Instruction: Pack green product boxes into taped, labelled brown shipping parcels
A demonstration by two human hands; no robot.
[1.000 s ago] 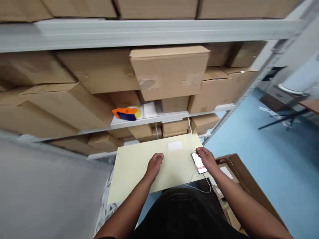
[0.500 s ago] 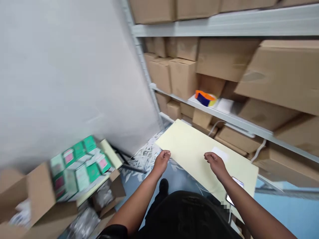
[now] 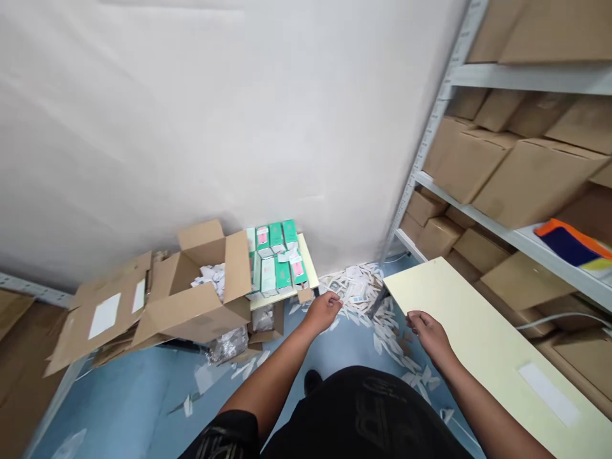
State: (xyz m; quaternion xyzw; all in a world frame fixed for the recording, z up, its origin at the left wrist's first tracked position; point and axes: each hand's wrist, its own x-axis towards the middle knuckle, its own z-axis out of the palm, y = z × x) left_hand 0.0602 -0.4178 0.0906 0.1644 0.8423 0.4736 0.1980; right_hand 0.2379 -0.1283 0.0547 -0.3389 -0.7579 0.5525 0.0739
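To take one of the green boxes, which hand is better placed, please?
Left, probably: the left hand appears nearer the green boxes. The right hand is farther off, near the table.

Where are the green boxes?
In the head view, the green boxes sit just left of centre by the wall, on a table, right of an open cardboard box.

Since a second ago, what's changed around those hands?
The view swung left: green boxes and open carton came into sight, the phone left it. The left fingers went from over the pale tabletop to over the floor; the right fingers moved from beside the phone to the tabletop's edge. Nothing was visibly grasped or released. The orange-blue item stays on its shelf.
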